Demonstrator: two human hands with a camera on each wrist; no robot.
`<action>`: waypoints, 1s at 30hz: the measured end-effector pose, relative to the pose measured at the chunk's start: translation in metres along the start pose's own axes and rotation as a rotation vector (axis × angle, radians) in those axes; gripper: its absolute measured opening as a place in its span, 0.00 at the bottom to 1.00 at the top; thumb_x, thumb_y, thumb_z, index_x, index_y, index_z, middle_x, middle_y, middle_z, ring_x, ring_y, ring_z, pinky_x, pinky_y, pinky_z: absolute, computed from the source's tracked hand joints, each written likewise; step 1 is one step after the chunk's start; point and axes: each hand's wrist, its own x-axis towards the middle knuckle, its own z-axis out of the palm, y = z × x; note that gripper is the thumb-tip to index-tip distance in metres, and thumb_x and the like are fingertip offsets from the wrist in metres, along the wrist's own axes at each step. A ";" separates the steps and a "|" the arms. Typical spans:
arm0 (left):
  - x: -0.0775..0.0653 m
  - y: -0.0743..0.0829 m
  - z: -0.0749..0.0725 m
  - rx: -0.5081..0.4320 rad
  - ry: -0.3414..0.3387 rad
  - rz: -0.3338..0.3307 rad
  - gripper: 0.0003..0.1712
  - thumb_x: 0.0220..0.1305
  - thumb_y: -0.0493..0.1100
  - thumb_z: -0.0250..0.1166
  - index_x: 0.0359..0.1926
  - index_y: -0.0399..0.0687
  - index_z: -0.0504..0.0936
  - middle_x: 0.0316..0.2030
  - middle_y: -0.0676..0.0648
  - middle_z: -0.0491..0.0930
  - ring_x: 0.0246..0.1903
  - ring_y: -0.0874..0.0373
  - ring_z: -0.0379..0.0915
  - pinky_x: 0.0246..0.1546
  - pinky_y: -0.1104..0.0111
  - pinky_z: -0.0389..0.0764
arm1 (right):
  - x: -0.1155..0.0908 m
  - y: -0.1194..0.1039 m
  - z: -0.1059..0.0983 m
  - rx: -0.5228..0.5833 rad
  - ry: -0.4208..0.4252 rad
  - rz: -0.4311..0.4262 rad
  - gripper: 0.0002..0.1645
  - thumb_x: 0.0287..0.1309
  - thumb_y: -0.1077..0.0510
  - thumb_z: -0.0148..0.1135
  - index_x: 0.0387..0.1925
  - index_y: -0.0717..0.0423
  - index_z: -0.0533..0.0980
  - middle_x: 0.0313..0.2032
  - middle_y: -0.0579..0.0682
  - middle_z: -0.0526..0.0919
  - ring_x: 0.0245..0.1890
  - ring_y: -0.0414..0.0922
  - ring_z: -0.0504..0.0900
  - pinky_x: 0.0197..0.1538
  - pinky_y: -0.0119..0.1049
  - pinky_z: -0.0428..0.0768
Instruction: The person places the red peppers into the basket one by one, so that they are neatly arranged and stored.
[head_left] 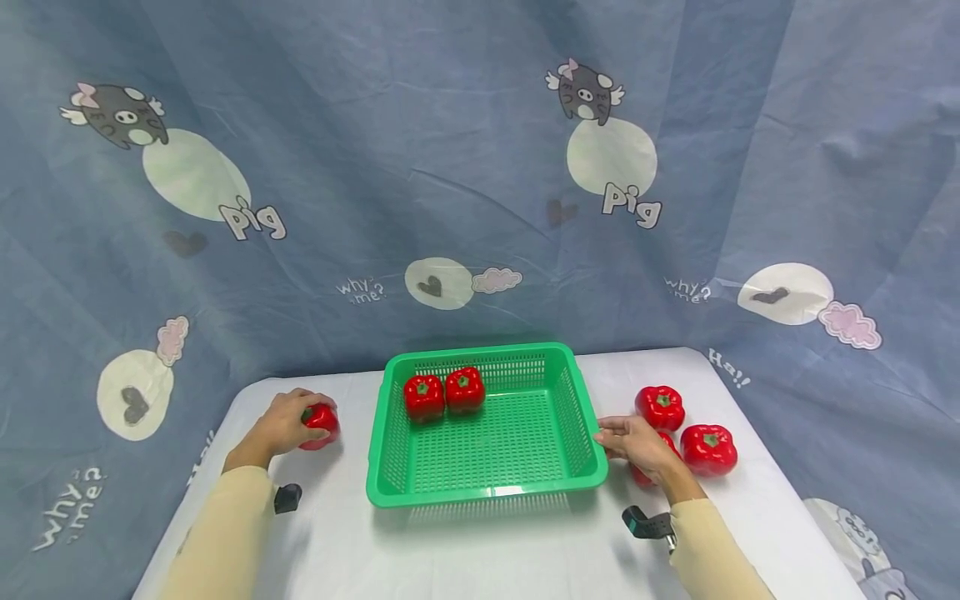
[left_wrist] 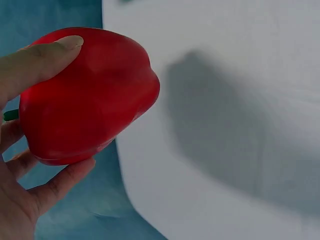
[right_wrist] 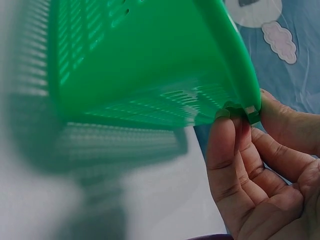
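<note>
My left hand point(head_left: 283, 423) grips a red bell pepper point(head_left: 322, 423) at the left side of the table. In the left wrist view the thumb lies along one side of the pepper point(left_wrist: 95, 100) and fingers curl under the other, its green stem toward the palm. A shadow falls on the white cloth beside it. My right hand point(head_left: 636, 443) pinches the right rim of a green plastic basket point(head_left: 487, 492) between thumb and fingers. Close up in the right wrist view, the fingertips curl under the rim of the basket point(right_wrist: 150, 60). Two red bell peppers point(head_left: 444, 395) sit in its back left corner.
Three more red bell peppers point(head_left: 708, 450) stand on the right of the white table point(head_left: 480, 558), one partly hidden behind the right hand. A blue curtain point(head_left: 465, 167) printed with pigs hangs behind and around the table.
</note>
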 end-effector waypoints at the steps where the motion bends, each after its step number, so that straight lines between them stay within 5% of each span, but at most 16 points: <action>1: 0.000 0.003 -0.002 0.002 0.003 0.005 0.32 0.44 0.38 0.77 0.53 0.45 0.77 0.55 0.30 0.65 0.55 0.28 0.57 0.37 0.47 0.83 | 0.000 0.000 0.000 -0.001 -0.005 -0.002 0.25 0.63 0.60 0.61 0.58 0.71 0.71 0.46 0.59 0.83 0.39 0.49 0.84 0.49 0.39 0.83; 30: 0.008 0.048 -0.037 0.073 0.087 0.137 0.28 0.53 0.45 0.73 0.56 0.48 0.77 0.55 0.34 0.68 0.53 0.34 0.59 0.37 0.47 0.82 | -0.002 -0.006 -0.002 -0.064 -0.018 0.003 0.25 0.63 0.60 0.61 0.58 0.69 0.72 0.42 0.58 0.85 0.35 0.47 0.83 0.46 0.38 0.81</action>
